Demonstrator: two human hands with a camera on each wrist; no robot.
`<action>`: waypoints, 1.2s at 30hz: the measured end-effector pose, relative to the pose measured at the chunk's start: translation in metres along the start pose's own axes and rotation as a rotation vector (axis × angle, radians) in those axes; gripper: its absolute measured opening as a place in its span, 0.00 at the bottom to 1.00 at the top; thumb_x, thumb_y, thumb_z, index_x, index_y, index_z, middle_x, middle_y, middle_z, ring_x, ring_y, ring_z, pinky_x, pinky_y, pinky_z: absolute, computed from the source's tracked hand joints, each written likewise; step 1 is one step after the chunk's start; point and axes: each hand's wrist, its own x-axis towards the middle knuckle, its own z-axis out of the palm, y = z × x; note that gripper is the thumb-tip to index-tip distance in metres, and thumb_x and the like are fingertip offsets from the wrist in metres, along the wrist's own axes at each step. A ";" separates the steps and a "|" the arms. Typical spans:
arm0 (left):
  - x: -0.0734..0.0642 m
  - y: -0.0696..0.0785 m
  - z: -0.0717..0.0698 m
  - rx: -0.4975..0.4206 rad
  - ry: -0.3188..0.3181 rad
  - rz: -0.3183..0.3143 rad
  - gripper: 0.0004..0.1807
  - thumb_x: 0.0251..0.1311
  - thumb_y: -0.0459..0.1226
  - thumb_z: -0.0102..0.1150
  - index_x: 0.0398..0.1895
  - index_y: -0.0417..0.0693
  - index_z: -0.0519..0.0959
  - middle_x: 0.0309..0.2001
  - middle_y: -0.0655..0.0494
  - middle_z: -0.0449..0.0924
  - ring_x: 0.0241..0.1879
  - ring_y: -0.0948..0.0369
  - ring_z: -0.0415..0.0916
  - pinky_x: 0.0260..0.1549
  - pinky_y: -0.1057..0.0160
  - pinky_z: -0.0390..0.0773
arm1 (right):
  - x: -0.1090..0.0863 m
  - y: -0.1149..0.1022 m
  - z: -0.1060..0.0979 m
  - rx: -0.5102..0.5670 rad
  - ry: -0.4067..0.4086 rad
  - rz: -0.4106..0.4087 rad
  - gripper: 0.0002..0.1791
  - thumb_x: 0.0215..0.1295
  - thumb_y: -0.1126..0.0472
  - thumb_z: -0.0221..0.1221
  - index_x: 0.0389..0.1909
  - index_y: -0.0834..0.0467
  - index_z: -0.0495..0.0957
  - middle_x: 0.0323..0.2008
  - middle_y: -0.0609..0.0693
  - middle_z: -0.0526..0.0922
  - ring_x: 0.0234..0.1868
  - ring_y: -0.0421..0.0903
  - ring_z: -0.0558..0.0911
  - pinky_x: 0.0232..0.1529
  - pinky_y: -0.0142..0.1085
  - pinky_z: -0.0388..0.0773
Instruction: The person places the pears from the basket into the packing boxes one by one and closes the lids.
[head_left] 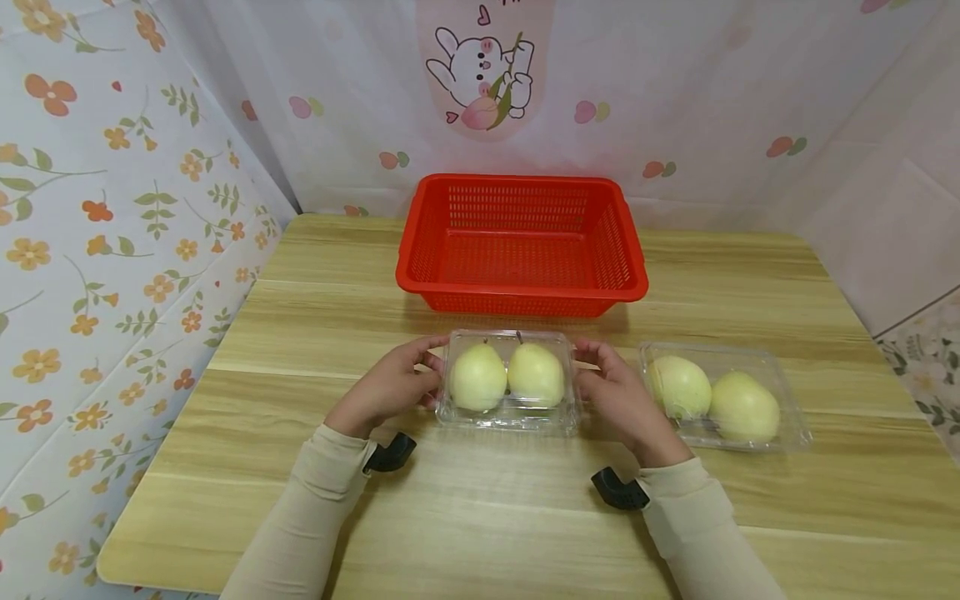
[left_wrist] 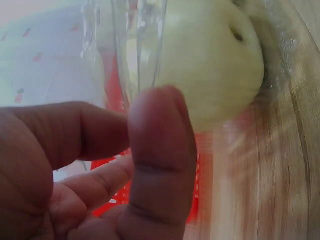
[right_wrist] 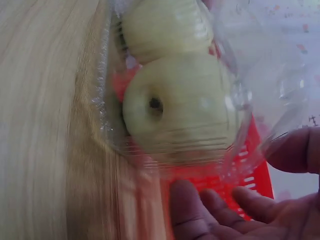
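A clear plastic box (head_left: pixel 507 417) with two pale yellow pears inside, one being the left pear (head_left: pixel 477 379), lies in front of me between both hands. My left hand (head_left: pixel 401 385) is at its left side; the left wrist view shows thumb (left_wrist: pixel 161 150) and index finger pinching the box's rim. My right hand (head_left: pixel 618 396) is at the right side. In the right wrist view its fingers (right_wrist: pixel 255 202) and thumb stand apart beside the box wall, the index fingertip close to the rim. Whether it touches there is unclear.
A second clear box (head_left: pixel 776 375) with two pears lies to the right, close by my right forearm. Behind the front box stands a red plastic basket (head_left: pixel 521 293) with nothing in it. Everything rests on a wooden table (head_left: pixel 300 300), with printed curtains (head_left: pixel 360 100) around it.
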 end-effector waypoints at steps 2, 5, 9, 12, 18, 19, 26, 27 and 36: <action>0.001 0.000 0.000 -0.003 0.011 0.007 0.33 0.62 0.24 0.48 0.73 0.43 0.62 0.45 0.42 0.72 0.27 0.56 0.76 0.31 0.58 0.81 | -0.002 -0.001 0.000 -0.010 -0.021 0.021 0.28 0.69 0.68 0.47 0.69 0.68 0.59 0.58 0.62 0.68 0.48 0.52 0.74 0.41 0.35 0.76; 0.002 0.000 0.000 -0.006 0.033 0.016 0.33 0.63 0.24 0.48 0.74 0.42 0.61 0.45 0.42 0.72 0.27 0.56 0.75 0.31 0.59 0.81 | -0.005 -0.001 0.000 -0.022 -0.067 0.035 0.29 0.66 0.70 0.47 0.69 0.69 0.58 0.46 0.59 0.69 0.37 0.48 0.73 0.34 0.38 0.77; 0.005 -0.001 -0.001 0.005 0.059 0.016 0.33 0.64 0.24 0.48 0.74 0.43 0.61 0.45 0.42 0.72 0.28 0.56 0.76 0.33 0.58 0.81 | -0.007 -0.001 0.000 -0.029 -0.119 0.030 0.31 0.66 0.70 0.46 0.70 0.69 0.54 0.38 0.57 0.71 0.31 0.48 0.74 0.30 0.40 0.78; 0.007 -0.001 0.000 0.021 0.065 0.022 0.33 0.63 0.24 0.47 0.74 0.43 0.61 0.46 0.42 0.72 0.29 0.56 0.75 0.33 0.59 0.81 | -0.008 0.000 -0.001 -0.020 -0.145 0.036 0.33 0.65 0.70 0.47 0.71 0.68 0.52 0.38 0.58 0.72 0.30 0.50 0.75 0.29 0.39 0.77; 0.009 0.001 0.002 0.047 0.079 0.043 0.33 0.62 0.25 0.47 0.73 0.43 0.62 0.46 0.42 0.72 0.30 0.55 0.75 0.33 0.58 0.78 | -0.008 0.002 -0.002 -0.011 -0.203 0.079 0.40 0.64 0.70 0.51 0.75 0.62 0.45 0.34 0.56 0.71 0.28 0.49 0.74 0.28 0.38 0.77; 0.010 0.001 0.002 0.050 0.082 0.047 0.33 0.62 0.25 0.47 0.73 0.43 0.62 0.46 0.42 0.72 0.31 0.55 0.75 0.33 0.57 0.78 | -0.008 0.002 -0.003 -0.007 -0.211 0.084 0.41 0.65 0.69 0.52 0.76 0.61 0.44 0.33 0.55 0.71 0.28 0.49 0.74 0.28 0.37 0.76; 0.009 -0.003 0.001 0.014 0.106 0.042 0.33 0.63 0.27 0.49 0.73 0.38 0.61 0.50 0.40 0.73 0.34 0.56 0.78 0.39 0.55 0.81 | -0.007 0.003 -0.002 0.041 -0.207 0.077 0.41 0.67 0.70 0.50 0.77 0.61 0.40 0.30 0.55 0.72 0.28 0.48 0.75 0.29 0.36 0.76; 0.008 -0.005 0.001 0.011 0.103 0.037 0.33 0.63 0.28 0.50 0.73 0.37 0.61 0.51 0.40 0.73 0.36 0.56 0.78 0.41 0.55 0.81 | -0.007 0.003 -0.001 0.048 -0.204 0.077 0.41 0.68 0.70 0.50 0.77 0.61 0.40 0.30 0.55 0.72 0.28 0.48 0.75 0.29 0.36 0.75; -0.005 -0.011 -0.002 -0.065 -0.071 -0.026 0.37 0.63 0.30 0.52 0.76 0.37 0.53 0.36 0.43 0.77 0.29 0.53 0.81 0.31 0.59 0.82 | -0.005 0.006 0.000 0.046 -0.181 0.067 0.37 0.67 0.70 0.48 0.75 0.64 0.45 0.30 0.56 0.74 0.27 0.46 0.76 0.30 0.35 0.76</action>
